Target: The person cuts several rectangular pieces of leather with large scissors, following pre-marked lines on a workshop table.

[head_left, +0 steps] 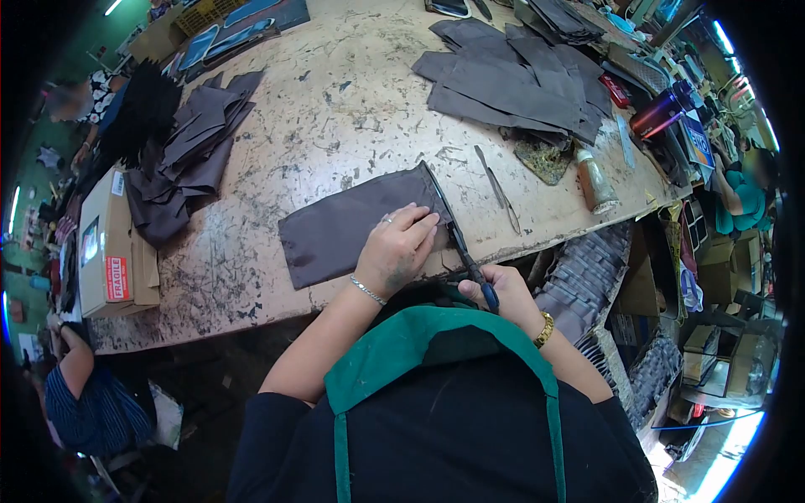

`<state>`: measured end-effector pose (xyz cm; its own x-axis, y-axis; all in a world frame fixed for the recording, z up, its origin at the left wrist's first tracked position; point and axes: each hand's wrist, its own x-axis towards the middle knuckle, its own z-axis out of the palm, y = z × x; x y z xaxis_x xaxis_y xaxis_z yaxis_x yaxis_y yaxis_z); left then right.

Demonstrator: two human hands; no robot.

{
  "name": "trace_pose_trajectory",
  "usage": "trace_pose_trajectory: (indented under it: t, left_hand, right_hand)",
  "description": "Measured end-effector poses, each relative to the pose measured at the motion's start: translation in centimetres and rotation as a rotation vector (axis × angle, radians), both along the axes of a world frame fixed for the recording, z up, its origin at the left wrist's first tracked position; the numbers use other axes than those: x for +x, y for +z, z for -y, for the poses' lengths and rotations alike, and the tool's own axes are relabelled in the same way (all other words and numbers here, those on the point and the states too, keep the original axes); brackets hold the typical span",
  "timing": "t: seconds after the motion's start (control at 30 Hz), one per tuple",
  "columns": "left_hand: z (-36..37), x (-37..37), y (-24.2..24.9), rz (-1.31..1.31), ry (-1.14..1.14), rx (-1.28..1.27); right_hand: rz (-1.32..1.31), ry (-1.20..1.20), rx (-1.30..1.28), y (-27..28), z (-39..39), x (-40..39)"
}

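Observation:
A dark grey-brown fabric piece (335, 226) lies flat near the table's front edge. My left hand (398, 247) rests on its right part, fingers stretched out and pressing it down. In my right hand (510, 298) is a pair of scissors (458, 239) with dark handles. Its long blades point away from me, along the fabric's right edge. Whether the blades are parted is hard to make out.
Dark fabric pieces are piled at the back right (511, 88) and left (201, 134). A cardboard box (144, 272) stands at left. Thin metal tweezers (501, 197), a glue-stained bottle (595, 184) and a purple flask (662, 109) lie right. People sit on both sides.

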<state>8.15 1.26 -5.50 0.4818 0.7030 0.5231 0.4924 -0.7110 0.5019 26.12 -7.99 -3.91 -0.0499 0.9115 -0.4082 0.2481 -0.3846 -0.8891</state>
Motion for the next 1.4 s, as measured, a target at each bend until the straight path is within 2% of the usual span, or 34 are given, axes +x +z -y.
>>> trace_pose_trajectory:
  t: [0.3, 0.5, 0.67, 0.9, 0.97, 1.0, 1.03, 1.1, 1.13, 1.2, 1.23, 1.3, 1.33, 1.37, 1.4]
  left_hand:
    - [0.4, -0.4, -0.2, -0.001, 0.004, 0.01]
    - [1.3, -0.6, -0.5, 0.011, -0.003, -0.045]
    - [1.5, -0.6, -0.3, 0.018, -0.002, -0.018]
    - [1.7, -0.8, -0.3, -0.05, 0.012, -0.031]
    - [1.0, -1.4, 0.2, 0.126, -0.037, -0.17]
    - [0.0, -1.8, 0.6, 0.129, -0.013, -0.165]
    - [-1.3, -2.4, 0.9, 0.128, -0.012, -0.167]
    - [-3.8, -3.5, 1.3, 0.008, 0.18, -0.03]
    - [-4.4, -4.0, 1.3, 0.009, 0.18, -0.027]
    - [-5.4, -4.6, 1.4, -0.307, 0.341, -0.164]
    - [-5.4, -4.6, 1.8, -0.307, 0.343, -0.159]
    - [-4.9, -4.7, 2.7, -0.416, 0.285, -0.411]
    - [-4.0, -4.7, 2.6, -0.367, 0.291, -0.294]
    - [-3.2, -4.8, 2.7, -0.371, 0.293, -0.299]
    - [-2.7, -4.9, 3.1, -0.209, 0.169, -0.233]
  right_hand:
    - [-0.049, 0.053, -0.005, 0.8, -0.2, 0.5]
    - [-0.101, 0.042, -0.086, 0.8, -0.5, 0.2]
    - [-0.024, 0.014, -0.06, 0.7, -0.5, -0.2]
    - [-0.063, -0.043, -0.043, 0.8, -0.4, 0.4]
    - [-0.013, -0.046, 0.013, 1.8, -0.9, 2.1]
    - [0.04, -0.078, -0.024, 3.2, -1.3, 2.7]
    - [0.242, -0.026, 0.14, 3.5, -2.0, 3.6]
    - [0.515, 0.028, 0.233, 3.4, -3.6, 5.8]
    - [0.516, 0.028, 0.235, 3.4, -4.5, 6.0]
    - [0.989, 0.084, 0.352, 3.4, -6.3, 6.2]
    - [0.988, 0.083, 0.357, 3.2, -6.9, 6.4]
    - [1.08, 0.114, 0.339, 2.7, -8.1, 6.7]
    - [1.09, 0.182, 0.228, 3.1, -8.7, 6.8]
    - [1.085, 0.187, 0.225, 3.5, -8.5, 6.6]
    - [1.079, 0.194, 0.36, 4.4, -8.1, 6.5]
